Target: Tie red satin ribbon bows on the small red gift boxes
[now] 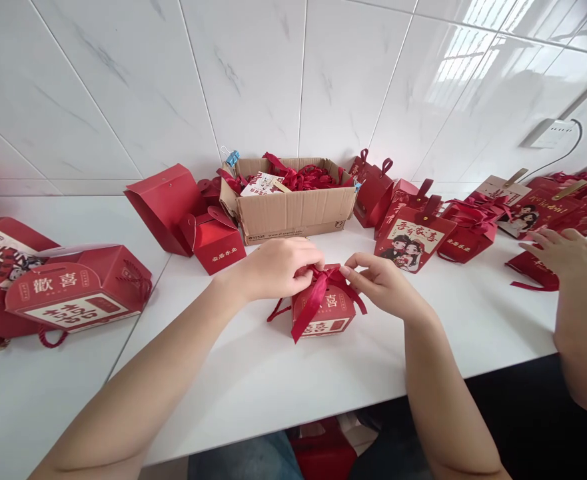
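A small red gift box (330,308) with white Chinese lettering stands upright on the white table before me. A dark red ribbon (309,312) is tied in a bow on its top, its tails hanging down the front and right side. My left hand (286,267) has its fingers closed on the ribbon at the left of the knot. On the other side, my right hand (386,283) pinches the ribbon's right loop between thumb and fingertips. A thin red cord (278,311) sticks out at the box's left.
Behind the box sits a cardboard carton (293,212) full of red ribbons. Red boxes (80,287) lie at the left, and more, including a couple-printed box (413,240), stand at the right. A co-worker's hand (568,257) handles red packaging at far right. The table's front edge (283,430) is near me.
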`<state>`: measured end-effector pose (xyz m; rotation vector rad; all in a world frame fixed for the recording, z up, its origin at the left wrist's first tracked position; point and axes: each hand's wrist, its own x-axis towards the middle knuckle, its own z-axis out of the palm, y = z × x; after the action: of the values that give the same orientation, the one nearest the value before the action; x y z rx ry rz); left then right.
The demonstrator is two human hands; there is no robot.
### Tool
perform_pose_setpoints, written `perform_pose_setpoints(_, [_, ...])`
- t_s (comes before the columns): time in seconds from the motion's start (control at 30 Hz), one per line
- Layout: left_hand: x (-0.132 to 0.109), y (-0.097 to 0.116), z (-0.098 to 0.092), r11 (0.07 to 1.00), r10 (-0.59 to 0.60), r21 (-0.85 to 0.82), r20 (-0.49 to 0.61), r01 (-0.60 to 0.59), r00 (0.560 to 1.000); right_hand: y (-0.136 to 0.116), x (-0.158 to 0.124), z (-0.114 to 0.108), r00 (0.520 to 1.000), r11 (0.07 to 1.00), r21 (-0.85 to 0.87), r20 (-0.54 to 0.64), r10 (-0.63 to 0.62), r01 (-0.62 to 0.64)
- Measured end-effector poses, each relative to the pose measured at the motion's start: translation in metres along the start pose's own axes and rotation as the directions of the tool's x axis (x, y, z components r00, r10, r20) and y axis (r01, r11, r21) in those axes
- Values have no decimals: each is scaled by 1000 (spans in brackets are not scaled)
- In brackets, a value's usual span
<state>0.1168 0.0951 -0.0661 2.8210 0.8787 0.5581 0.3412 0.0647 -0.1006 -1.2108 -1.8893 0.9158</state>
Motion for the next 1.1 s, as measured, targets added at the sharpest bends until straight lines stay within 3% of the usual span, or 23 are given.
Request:
perform_pose_setpoints(0.33, [0, 0, -1, 1000, 6, -25, -3, -6, 1000, -5, 2, 12, 983, 976, 193, -130, 130, -103])
perform_pose_setpoints(0.53, [-1, -2, 0, 999, 4, -32, -1, -4, 1000, -11, 0, 11, 978, 955, 250, -85, 188, -162])
perform_pose_setpoints(0.67, [-1, -2, -1, 999, -18, -51, 11, 18, 1000, -9, 0, 8, 991, 967, 238, -74, 113, -92])
perform_pose_setpoints(0.83, [-2, -3, -4, 996, -31, -86, 15, 33, 999, 3, 2, 5, 996, 960, 269, -56, -69, 82])
perform_pose_setpoints(1.0, [-3, -8, -5, 993, -50, -110, 18, 52, 999, 6, 2, 0, 967, 961, 106, -6, -255, 254])
perform_pose_setpoints(1.1, [-4, -11, -5, 994, -45, -97, 21, 47, 999, 7, 2, -3, 959, 958, 60, 22, -283, 282])
